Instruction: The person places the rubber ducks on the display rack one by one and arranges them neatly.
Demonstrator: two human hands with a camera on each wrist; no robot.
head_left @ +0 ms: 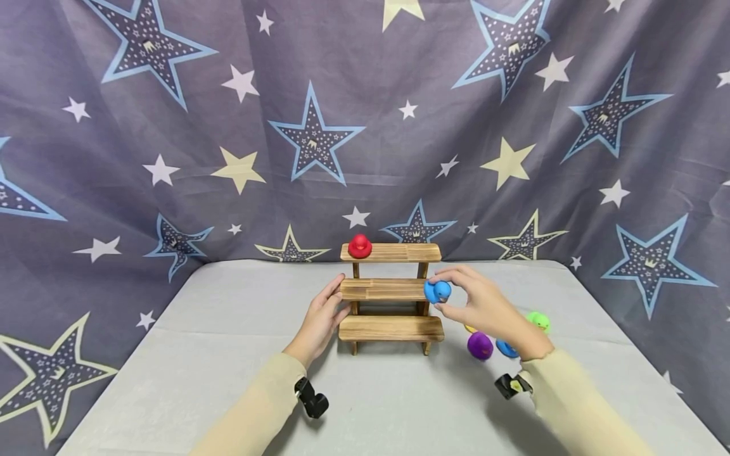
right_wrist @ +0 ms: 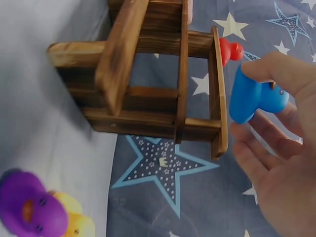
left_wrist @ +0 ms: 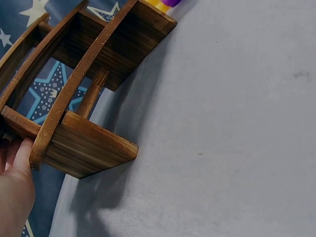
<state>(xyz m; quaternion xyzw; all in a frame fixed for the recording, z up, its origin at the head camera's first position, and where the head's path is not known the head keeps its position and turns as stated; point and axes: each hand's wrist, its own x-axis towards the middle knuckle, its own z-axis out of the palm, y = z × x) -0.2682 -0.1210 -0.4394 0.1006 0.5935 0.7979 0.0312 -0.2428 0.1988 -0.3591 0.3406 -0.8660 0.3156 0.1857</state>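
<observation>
Two hands work at the wooden stand [head_left: 391, 329], one at either end of it. At its left end, the left hand [head_left: 317, 326] has its fingers bent about the woodwork beside the middle tier [head_left: 383, 289], probably to steady the light frame against a nudge; how firmly it grips cannot be told. At its right end, the right hand [head_left: 485, 307] pinches a blue duck [head_left: 437, 291] between thumb and fingers, closed only as far as the toy's body requires. This hold by the sides seems chosen to leave the underside free. The duck is at the right end of the middle tier; whether its base touches the wood is unclear.

A red duck [head_left: 360, 246] sits upright at the left end of the stand's top tier [head_left: 407, 253], set well in from the right end, which leaves room along that plank. To the right of the stand, a purple duck [head_left: 480, 346], a yellow duck [right_wrist: 74, 217], a green duck [head_left: 538, 322] and a second blue toy [head_left: 506, 349] are grouped on the table, perhaps kept there for easy reach by the right hand.

Both forearms come from the near side of the stand and angle inward towards it. The right wrist bends so that the fingers point left, towards the stand, with the palm turned inward.
</observation>
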